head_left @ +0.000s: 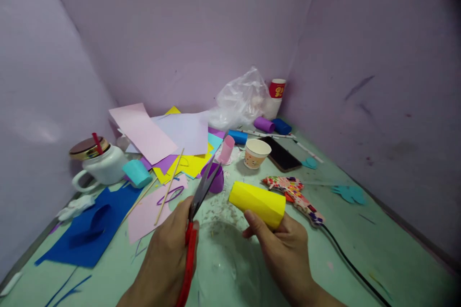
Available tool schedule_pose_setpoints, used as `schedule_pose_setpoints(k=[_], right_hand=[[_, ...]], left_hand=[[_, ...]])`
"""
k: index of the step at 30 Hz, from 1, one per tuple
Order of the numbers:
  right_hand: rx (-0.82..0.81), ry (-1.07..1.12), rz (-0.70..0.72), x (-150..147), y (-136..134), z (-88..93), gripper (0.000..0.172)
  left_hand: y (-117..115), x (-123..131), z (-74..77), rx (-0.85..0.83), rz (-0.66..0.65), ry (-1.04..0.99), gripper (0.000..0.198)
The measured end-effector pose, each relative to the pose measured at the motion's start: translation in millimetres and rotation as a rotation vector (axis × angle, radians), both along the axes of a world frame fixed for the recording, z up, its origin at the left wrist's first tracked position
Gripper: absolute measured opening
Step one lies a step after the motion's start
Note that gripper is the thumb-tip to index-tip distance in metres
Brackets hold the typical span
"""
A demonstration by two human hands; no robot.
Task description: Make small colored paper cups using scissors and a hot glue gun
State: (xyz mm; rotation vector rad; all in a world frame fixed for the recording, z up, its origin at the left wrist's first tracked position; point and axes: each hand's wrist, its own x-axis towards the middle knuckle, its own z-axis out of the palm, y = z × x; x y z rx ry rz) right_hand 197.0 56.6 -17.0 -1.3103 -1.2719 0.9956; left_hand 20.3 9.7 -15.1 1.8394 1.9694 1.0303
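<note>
My left hand is closed around red-handled scissors, their blades pointing up and slightly apart. In my right hand is a yellow paper tube, gripped between thumb and fingers and lying nearly sideways. Just beyond the blades stands a purple paper tube, with a pink paper tube behind it. A small patterned paper cup stands upright past the yellow tube. To the right of my right hand lies a floral-patterned glue gun with a black cord.
A white mug with a tilted lid, a light-blue tube and a blue sheet lie left. Colored papers, a plastic bag and stacked cups are at the back. A phone lies right of the cup.
</note>
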Motion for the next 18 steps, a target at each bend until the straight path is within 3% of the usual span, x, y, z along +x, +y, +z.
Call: schedule_pose_setpoints(k=[4, 9, 14, 18], right_hand=[[0.006, 0.033, -0.028, -0.6, 0.4, 0.9, 0.031], [0.155, -0.064, 0.013, 1.2, -6.3, -5.4, 0.032], [0.242, -0.068, 0.039, -2.3, -13.2, -13.3, 0.029], [0.237, -0.049, -0.035, -6.9, -16.4, -17.3, 0.029]], left_hand=[[-1.8, 13.9, -19.9, 0.076, 0.012, -0.002, 0.047], [-2.7, 19.9, -34.5, 0.055, -0.023, -0.024, 0.057], [-1.1, 18.3, -36.6, 0.0, -0.032, -0.057, 0.06], [-2.7, 22.1, -29.7, -0.05, -0.023, -0.058, 0.058]])
